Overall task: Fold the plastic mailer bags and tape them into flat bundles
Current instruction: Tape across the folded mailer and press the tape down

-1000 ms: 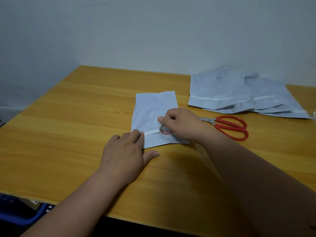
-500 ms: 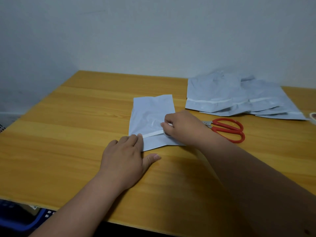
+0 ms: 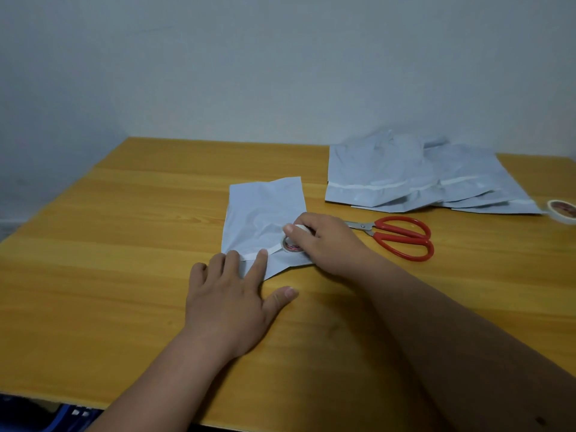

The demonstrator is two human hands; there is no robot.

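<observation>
A folded pale grey mailer bag [image 3: 261,210] lies flat in the middle of the wooden table [image 3: 124,244]. My left hand [image 3: 230,300] lies flat with straight fingers pressing the bag's near left corner and the end of a white tape strip [image 3: 249,256]. My right hand [image 3: 327,241] grips a small roll of tape [image 3: 291,244] standing on the bag, with the strip stretched from the roll to my left fingers.
Red-handled scissors [image 3: 402,236] lie just right of my right hand. A loose pile of several grey mailer bags [image 3: 405,176] sits at the back right. A second tape roll [image 3: 562,211] rests at the right edge. The wall stands behind the table.
My right hand has tilted back so the tape roll shows again, and the taped strip now reaches further right across the bag. My left hand stays pressing the corner.
</observation>
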